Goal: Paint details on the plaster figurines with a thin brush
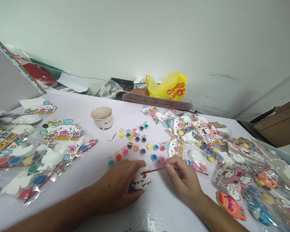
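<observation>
My left hand (122, 182) is closed around the left side of a small white plaster figure (139, 185) on the table, its thumb and fingers at the edges. Red and brown paint marks show on the figure's face. Between the thumb and fingers of my right hand (183, 177) is a thin red paintbrush (157, 169), its dark tip touching the red patch. Just beyond the hands lie several small paint pots, among them an orange pot (118, 157) and a blue pot (154, 157).
A paper cup (101, 118) stands behind the paints. Clear packets of plaster figures and paints cover the left (48, 158) and right (203, 138) of the table. A painted orange figure (231, 205) lies near my right forearm. At the back is a yellow plastic bag (169, 87).
</observation>
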`<control>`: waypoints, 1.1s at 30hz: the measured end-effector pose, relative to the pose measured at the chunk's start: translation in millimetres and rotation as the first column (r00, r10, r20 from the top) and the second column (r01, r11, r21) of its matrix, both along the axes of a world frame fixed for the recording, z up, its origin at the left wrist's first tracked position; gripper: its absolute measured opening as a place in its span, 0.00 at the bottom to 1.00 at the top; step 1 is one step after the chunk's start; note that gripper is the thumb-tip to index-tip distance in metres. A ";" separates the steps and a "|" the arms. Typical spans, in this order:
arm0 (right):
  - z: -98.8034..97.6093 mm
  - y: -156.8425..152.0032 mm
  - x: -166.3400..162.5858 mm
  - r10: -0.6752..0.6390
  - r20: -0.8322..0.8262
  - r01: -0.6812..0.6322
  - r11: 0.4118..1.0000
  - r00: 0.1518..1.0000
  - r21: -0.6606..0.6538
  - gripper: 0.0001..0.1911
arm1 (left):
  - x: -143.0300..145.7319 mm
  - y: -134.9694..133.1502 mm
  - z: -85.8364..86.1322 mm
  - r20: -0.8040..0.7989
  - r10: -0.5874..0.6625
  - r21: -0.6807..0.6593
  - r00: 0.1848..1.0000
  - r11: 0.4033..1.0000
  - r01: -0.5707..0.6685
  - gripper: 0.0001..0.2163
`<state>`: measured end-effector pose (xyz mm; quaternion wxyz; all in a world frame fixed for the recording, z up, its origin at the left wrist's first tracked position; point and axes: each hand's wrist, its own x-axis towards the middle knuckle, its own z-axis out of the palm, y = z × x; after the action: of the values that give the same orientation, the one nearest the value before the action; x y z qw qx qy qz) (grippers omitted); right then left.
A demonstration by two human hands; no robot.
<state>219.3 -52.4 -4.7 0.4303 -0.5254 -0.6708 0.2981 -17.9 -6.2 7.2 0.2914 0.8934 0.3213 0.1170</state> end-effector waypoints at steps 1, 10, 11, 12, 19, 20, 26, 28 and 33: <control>0.3 0.1 -0.2 -0.003 0.002 0.003 1.000 1.000 0.000 0.11 | 0.0 0.0 0.1 -0.004 -0.002 -0.002 1.000 1.000 0.002 0.24; -2.4 0.2 1.7 -0.009 -0.041 0.008 1.000 0.999 -0.016 0.12 | 0.5 -1.7 2.6 -0.015 0.010 0.003 1.000 1.000 -0.010 0.23; -3.1 0.1 2.0 -0.009 -0.046 0.008 1.000 0.999 -0.020 0.12 | 0.6 -1.5 2.7 -0.017 0.010 0.003 1.000 1.000 -0.010 0.23; -3.6 0.0 2.2 -0.009 -0.050 0.008 1.000 0.999 -0.024 0.12 | 0.6 -1.4 2.7 -0.020 0.011 0.000 1.000 1.000 -0.011 0.24; -2.7 0.3 1.5 0.013 -0.066 -0.017 0.999 0.998 -0.050 0.12 | -0.2 -1.7 0.9 -0.007 0.008 -0.010 1.000 1.000 -0.008 0.24; -2.5 0.2 1.5 0.014 -0.067 -0.018 0.998 0.998 -0.055 0.12 | -0.4 -1.7 0.9 -0.008 0.008 -0.012 1.000 1.000 -0.008 0.24; -3.5 -0.3 1.6 0.004 -0.075 -0.008 0.999 0.997 -0.046 0.13 | -0.4 -1.6 2.6 -0.020 0.008 -0.013 1.000 1.000 -0.008 0.24; -3.8 -0.3 1.7 -0.005 -0.071 0.002 0.999 0.997 -0.048 0.12 | -0.6 -2.0 2.3 -0.020 0.007 -0.014 1.000 1.000 -0.007 0.24; -3.4 0.4 2.3 -0.018 -0.050 0.018 1.000 0.999 -0.001 0.14 | -1.0 -2.7 0.1 -0.023 0.016 -0.013 1.000 1.000 -0.016 0.25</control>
<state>221.6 -52.0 -8.1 0.4492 -0.5240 -0.6551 0.3074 -18.9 -8.9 7.3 0.2926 0.8901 0.3327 0.1070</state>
